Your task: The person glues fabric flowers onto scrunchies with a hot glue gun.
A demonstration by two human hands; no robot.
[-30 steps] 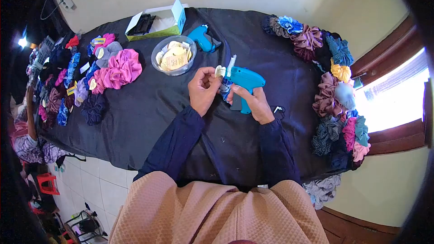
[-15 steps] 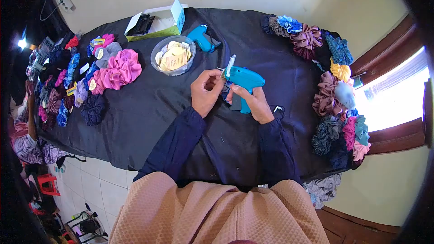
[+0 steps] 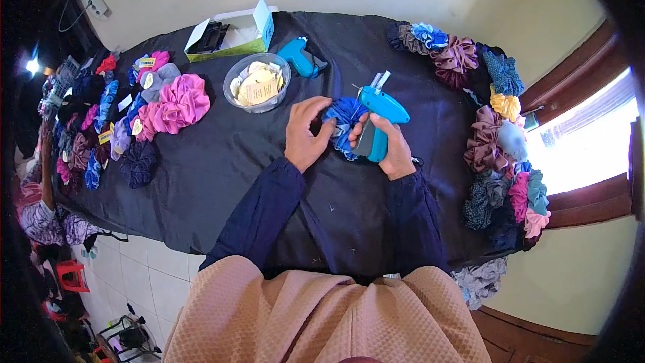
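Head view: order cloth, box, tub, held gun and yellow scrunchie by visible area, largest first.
Cloth
Box and tub: too alike to rank
Held gun, partly covered
Yellow scrunchie

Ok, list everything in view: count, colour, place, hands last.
table: one, black, centre
blue scrunchie: one, blue, table's middle
held tagging gun: one, teal, at blue scrunchie
tub: one, clear, table's far side
tags: several, cream, in tub
spare tagging gun: one, teal, right of tub
open box: one, white and green, table's far edge
left scrunchies: many, mixed, table's left
right scrunchies: many, mixed, table's right edge
window: one, bright, right
wall socket: one, white, upper left
stool: one, red, floor, lower left
another person: one, patterned clothing, left edge
garment: one, beige, bottom
left hand: one, dark sleeve, at blue scrunchie
right hand: one, dark sleeve, around held tagging gun
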